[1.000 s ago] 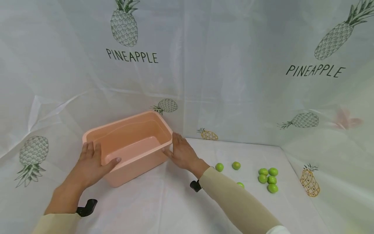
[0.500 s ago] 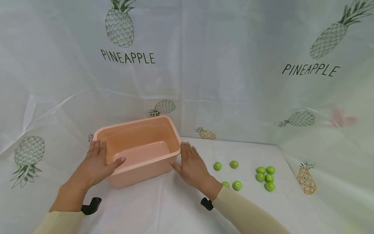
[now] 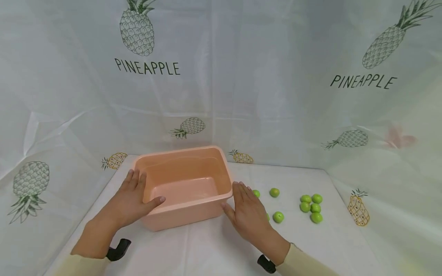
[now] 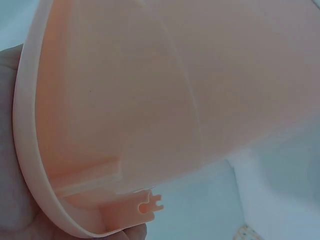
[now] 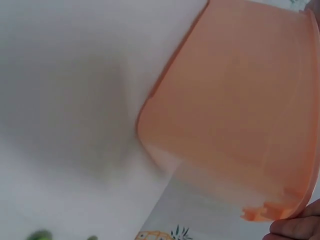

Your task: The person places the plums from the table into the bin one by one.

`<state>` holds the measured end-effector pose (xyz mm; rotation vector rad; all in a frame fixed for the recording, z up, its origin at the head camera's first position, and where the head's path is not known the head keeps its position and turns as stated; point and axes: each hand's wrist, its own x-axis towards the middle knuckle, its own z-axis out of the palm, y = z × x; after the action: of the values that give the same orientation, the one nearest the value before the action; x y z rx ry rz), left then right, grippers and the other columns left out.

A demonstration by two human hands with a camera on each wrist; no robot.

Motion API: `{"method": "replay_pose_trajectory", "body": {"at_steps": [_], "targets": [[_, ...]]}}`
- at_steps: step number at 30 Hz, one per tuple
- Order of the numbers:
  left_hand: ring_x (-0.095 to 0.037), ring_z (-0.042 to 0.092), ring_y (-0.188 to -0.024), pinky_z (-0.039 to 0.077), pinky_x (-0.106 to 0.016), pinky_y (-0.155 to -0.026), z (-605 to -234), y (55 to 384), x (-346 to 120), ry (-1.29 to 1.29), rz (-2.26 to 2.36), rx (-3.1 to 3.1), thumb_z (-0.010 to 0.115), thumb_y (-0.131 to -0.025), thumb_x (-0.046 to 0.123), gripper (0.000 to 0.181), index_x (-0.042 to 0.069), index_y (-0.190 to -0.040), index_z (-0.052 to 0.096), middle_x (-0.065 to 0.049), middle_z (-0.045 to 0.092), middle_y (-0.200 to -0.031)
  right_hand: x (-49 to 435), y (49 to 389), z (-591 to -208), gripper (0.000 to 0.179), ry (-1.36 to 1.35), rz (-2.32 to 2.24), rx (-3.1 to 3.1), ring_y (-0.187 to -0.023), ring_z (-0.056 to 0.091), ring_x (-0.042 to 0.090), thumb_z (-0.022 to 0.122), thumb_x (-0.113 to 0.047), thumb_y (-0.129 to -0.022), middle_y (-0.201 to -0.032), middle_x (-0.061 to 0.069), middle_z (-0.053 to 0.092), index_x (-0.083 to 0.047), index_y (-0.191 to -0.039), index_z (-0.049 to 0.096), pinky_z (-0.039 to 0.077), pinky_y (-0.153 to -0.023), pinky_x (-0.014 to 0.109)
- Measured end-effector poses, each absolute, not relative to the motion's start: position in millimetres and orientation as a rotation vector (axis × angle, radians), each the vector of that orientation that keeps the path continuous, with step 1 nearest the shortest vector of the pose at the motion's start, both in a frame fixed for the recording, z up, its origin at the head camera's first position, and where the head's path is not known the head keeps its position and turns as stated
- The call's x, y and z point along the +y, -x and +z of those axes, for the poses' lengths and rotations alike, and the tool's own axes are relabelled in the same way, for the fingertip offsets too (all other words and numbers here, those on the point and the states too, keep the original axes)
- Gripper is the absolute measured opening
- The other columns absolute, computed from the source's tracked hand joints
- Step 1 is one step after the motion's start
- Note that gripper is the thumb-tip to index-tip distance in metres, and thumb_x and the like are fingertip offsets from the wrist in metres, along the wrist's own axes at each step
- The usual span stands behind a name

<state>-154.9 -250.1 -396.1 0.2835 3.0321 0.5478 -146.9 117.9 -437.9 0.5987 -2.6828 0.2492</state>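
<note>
Taking the middle of the head view as the clock's centre, with 12 at the top: nearest are two pale beige sleeves, the left sleeve (image 3: 83, 265) down around 8 o'clock and the right sleeve (image 3: 305, 261) around 5, each with a bit of black gear (image 3: 119, 249) at the wrist. Left hand (image 3: 129, 205) is flat-ish at the bin's 9 o'clock end, fingers straight, thumb out over the front rim, so it's pressing rather than clenched. Right hand (image 3: 249, 214) is also straight-fingered, pressing the bin's end at about its 4 o'clock. Can't tell if any fingertips tuck under the rim. The peach plastic bin (image 3: 184, 188) itself is at 7 o'clock, upright over the table (image 3: 195, 253), open top up, and I can't tell if its base sits fully flat. The tabletop is covered in smooth white sheeting with a faint crease. Out at the bin's 3 o'clock are nine small green fruits (image 3: 305, 207) that I can count: five bunched together, four looser, two of those partly hidden by the right hand. Behind it all hangs a white backdrop (image 3: 259, 96), wrinkled around 9 o'clock, with pineapple drawings all over, "PINEAPPLE" lettering (image 3: 147, 67) near 11 and again near 2, and a blurry pinkish patch (image 3: 400, 137) at 3.
</note>
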Motion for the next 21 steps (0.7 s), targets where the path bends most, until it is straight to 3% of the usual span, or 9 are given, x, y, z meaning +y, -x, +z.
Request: {"method": "replay_pose_trajectory", "body": {"at_steps": [7,12,18,21], "targets": [[-0.053,0.000,-0.160,0.022,-0.075,-0.122,-394.1,148.4,-234.4,-0.368,0.496,3.026,0.051,-0.092,0.084,0.124,-0.012,-0.163,0.018,-0.036,0.004,-0.172,139.0,148.1,-427.0,0.065,-0.620,0.186,-2.626,-0.133,0.064,0.036,0.054,-0.050,-0.108,-0.141,0.019,0.068,0.005,-0.143,0.061,0.049,-0.115,0.056],[-0.050,0.004,-0.162,0.026,-0.074,-0.121,-391.0,144.2,-227.2,-0.435,0.486,2.998,0.053,-0.089,0.087,0.125,-0.007,-0.165,0.021,-0.030,0.008,-0.174,151.8,158.5,-413.0,0.070,-0.689,0.371,-2.765,-0.143,0.054,0.043,0.055,-0.047,-0.109,-0.152,0.028,0.055,0.011,-0.149,0.052,0.049,-0.114,0.056],[-0.045,0.006,-0.163,0.029,-0.072,-0.121,-390.8,137.8,-219.1,-0.494,0.508,2.968,0.059,-0.088,0.084,0.123,-0.002,-0.167,0.021,-0.022,0.009,-0.176,162.1,167.6,-400.8,0.079,-0.656,0.463,-2.915,-0.152,0.038,0.049,0.054,-0.049,-0.109,-0.164,0.032,0.038,0.013,-0.156,0.038,0.040,-0.120,0.060],[-0.046,0.009,-0.162,0.030,-0.070,-0.122,-391.5,132.6,-212.9,-0.527,0.489,2.993,0.055,-0.088,0.086,0.123,-0.004,-0.166,0.022,-0.023,0.012,-0.176,162.6,169.3,-398.9,0.082,-0.623,0.460,-2.964,-0.155,0.033,0.049,0.053,-0.049,-0.109,-0.166,0.032,0.032,0.013,-0.158,0.034,0.037,-0.122,0.062]]}}
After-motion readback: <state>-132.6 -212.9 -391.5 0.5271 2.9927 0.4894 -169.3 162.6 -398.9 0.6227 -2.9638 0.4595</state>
